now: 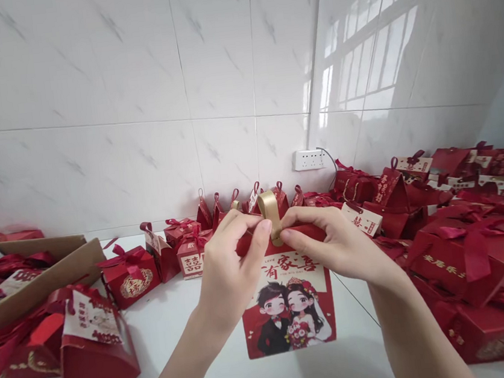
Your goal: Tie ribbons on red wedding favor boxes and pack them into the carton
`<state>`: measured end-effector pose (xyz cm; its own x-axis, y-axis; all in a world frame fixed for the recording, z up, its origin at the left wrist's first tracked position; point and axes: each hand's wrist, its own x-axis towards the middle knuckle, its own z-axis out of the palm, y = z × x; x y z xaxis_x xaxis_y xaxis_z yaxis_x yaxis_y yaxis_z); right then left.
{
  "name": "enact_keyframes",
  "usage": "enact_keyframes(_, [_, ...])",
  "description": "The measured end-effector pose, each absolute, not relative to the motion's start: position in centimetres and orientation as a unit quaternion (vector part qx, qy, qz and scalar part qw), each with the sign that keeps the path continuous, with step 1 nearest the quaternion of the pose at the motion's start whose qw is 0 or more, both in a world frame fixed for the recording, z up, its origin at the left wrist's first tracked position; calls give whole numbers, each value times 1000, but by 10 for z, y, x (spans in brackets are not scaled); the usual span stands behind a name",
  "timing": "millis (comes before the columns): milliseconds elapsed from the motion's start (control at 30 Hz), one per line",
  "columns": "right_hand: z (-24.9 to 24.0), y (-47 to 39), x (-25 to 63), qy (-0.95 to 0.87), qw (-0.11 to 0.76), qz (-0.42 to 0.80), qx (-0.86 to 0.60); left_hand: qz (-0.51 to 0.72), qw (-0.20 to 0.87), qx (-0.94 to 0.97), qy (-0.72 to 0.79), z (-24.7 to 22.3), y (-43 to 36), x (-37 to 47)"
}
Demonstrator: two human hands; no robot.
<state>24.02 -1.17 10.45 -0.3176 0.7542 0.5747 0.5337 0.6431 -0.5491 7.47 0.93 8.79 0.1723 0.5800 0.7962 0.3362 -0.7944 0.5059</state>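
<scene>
Raised over the white table, a red gift box (288,312) faces me with a cartoon bride and groom printed on its front. At its top edge stands a loop of gold ribbon (269,211). My left hand (237,257) pinches the box's top edge just left of the loop, thumb against fingers. On the other side, my right hand (330,237) pinches the top edge by the base of the loop. Fingers hide parts of the top edge and some of the printed lettering.
Red gift boxes (469,261) are piled on the right, and a tent-shaped red box (96,358) stands at left. An open cardboard box (40,286) holds ribboned pieces. Small boxes (191,253) line the tiled wall, below a white power socket (310,159).
</scene>
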Motion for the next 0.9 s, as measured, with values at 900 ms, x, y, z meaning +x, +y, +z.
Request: enact_keyframes(900, [106,-14,233,-793,442,67,-413,486,266,768,320,96,9,63])
